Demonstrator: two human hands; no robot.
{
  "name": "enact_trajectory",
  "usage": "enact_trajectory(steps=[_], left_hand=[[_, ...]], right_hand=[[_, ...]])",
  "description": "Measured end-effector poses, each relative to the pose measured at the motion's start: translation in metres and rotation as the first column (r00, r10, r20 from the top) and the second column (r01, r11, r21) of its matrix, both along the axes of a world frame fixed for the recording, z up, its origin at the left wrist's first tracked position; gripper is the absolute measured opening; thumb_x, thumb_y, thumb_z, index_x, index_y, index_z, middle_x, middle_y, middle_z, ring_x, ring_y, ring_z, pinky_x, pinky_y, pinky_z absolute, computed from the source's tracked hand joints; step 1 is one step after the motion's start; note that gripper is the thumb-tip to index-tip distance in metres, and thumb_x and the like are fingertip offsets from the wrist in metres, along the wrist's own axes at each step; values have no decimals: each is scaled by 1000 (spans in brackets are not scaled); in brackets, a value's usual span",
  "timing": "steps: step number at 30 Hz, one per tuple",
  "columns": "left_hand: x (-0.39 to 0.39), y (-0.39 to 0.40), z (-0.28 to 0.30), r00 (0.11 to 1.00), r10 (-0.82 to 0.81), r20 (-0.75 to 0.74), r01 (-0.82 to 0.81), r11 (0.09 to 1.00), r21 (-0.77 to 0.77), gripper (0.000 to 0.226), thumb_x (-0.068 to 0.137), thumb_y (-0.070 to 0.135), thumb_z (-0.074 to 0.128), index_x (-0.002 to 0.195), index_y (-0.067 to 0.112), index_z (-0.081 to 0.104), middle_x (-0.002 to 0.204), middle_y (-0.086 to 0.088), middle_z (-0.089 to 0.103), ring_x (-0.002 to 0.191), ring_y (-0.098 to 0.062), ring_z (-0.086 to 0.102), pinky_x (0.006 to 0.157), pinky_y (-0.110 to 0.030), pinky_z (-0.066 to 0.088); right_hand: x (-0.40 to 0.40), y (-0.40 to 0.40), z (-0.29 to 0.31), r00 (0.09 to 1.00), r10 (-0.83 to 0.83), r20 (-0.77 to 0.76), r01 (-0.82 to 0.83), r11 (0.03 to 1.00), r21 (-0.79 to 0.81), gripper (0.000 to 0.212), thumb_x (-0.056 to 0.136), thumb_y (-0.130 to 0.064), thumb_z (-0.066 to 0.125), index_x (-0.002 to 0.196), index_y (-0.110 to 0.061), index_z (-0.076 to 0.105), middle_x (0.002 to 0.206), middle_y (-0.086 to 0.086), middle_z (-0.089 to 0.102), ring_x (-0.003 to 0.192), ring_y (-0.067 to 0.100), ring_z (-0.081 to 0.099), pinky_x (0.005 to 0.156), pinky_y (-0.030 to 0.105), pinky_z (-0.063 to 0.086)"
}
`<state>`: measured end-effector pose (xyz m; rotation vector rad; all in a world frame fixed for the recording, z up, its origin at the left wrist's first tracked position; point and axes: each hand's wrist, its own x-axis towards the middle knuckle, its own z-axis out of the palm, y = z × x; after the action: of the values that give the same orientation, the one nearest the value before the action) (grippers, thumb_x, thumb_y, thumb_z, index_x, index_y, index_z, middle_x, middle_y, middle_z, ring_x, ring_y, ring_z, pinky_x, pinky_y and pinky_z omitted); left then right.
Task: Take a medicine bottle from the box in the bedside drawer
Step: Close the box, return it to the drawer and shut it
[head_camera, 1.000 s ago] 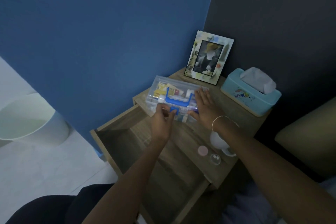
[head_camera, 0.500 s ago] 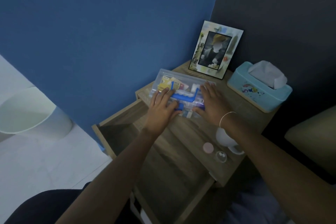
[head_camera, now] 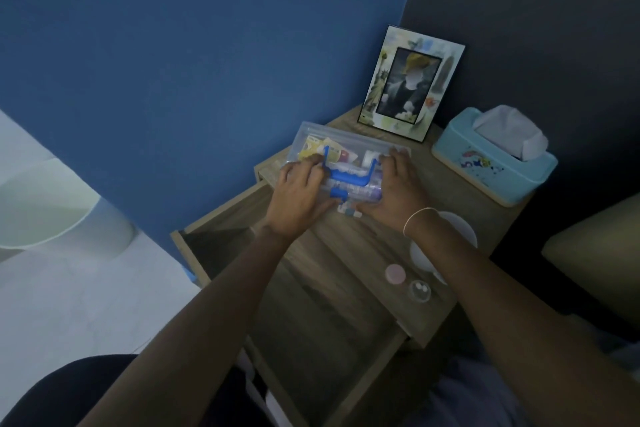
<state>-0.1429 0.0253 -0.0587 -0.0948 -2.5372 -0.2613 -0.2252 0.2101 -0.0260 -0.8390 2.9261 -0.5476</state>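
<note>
A clear plastic medicine box point(head_camera: 349, 149) with a blue handle point(head_camera: 349, 178) and a blue latch lies on top of the wooden bedside table point(head_camera: 377, 243), above the pulled-out drawer point(head_camera: 311, 322). Packets and small items show through its lid; I cannot single out a bottle. My left hand point(head_camera: 299, 196) lies on the box's left front, thumb near the blue latch. My right hand point(head_camera: 398, 191) presses on its right front corner. The lid looks closed.
A photo frame point(head_camera: 410, 83) stands at the back of the table, a light-blue tissue box point(head_camera: 495, 156) to its right. A white cup point(head_camera: 446, 246), a pink lid point(head_camera: 395, 274) and a clear dome point(head_camera: 419, 290) sit near the front edge. A white bin point(head_camera: 52, 208) stands left.
Both hands have slid a little further onto the box's front; the left hand went from pinching the latch to lying flat over the left side. The camera has moved closer.
</note>
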Motion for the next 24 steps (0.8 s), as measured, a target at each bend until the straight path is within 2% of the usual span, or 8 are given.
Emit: enact_trajectory(steps=[2,5,10,14,17,20,22,24], left_hand=[[-4,-4,2,997,55,59,-58,997,54,62,80,62,56,117,12,55,141,-12,50,123,-27,53,103,-45,39],[-8,-10,1,977,77,200,-101,989,111,84,78,74,43,138,16,43,154,-7,34,141,-26,32,118,-52,10],[-9,-11,1,984,12,180,-61,961,270,84,77,64,57,138,8,45,147,-13,45,138,-33,36,116,-45,30],[-9,-7,8,984,9,180,-57,963,262,81,78,59,61,138,8,45,147,-13,45,137,-33,37,115,-46,31],[-7,-8,9,978,-14,207,-52,948,313,74,84,56,56,142,12,40,151,-10,39,142,-29,30,118,-45,27],[-6,-10,8,990,-22,143,-46,888,457,59,93,47,47,142,16,38,157,-8,27,145,-24,25,119,-40,23],[-11,-11,6,991,30,128,-97,825,556,57,94,43,48,143,16,37,161,-11,13,148,-25,13,119,-36,15],[-21,-10,9,971,100,218,-224,705,672,64,93,47,48,145,14,32,161,-13,8,149,-27,4,118,-36,8]], right_hand=[[2,-1,-1,1000,-13,-20,13,1000,-13,105,65,-55,79,140,1,33,153,24,23,145,39,14,118,47,18],[5,-5,-3,998,-28,-51,27,1000,-9,102,66,-60,75,137,2,35,151,25,26,144,39,17,117,48,21],[5,-10,-5,993,-46,-112,46,999,-5,95,67,-58,75,130,4,41,147,28,31,142,41,21,115,51,25],[5,-9,-4,990,-51,-130,53,999,12,91,68,-59,74,128,2,43,146,28,33,141,43,22,116,52,24],[2,-6,4,999,-10,-51,10,1000,-3,88,65,-53,79,126,0,45,142,26,36,136,41,30,111,45,31],[-6,5,15,990,-44,135,74,971,-226,64,70,-37,80,119,-8,51,126,15,48,115,32,51,93,37,45],[-8,9,16,959,-194,206,261,888,-379,48,81,-34,70,120,-12,53,124,11,52,113,29,54,95,44,48],[-9,5,12,904,-343,254,426,773,-470,42,87,-37,61,121,-12,55,125,13,57,117,29,53,99,42,45]])
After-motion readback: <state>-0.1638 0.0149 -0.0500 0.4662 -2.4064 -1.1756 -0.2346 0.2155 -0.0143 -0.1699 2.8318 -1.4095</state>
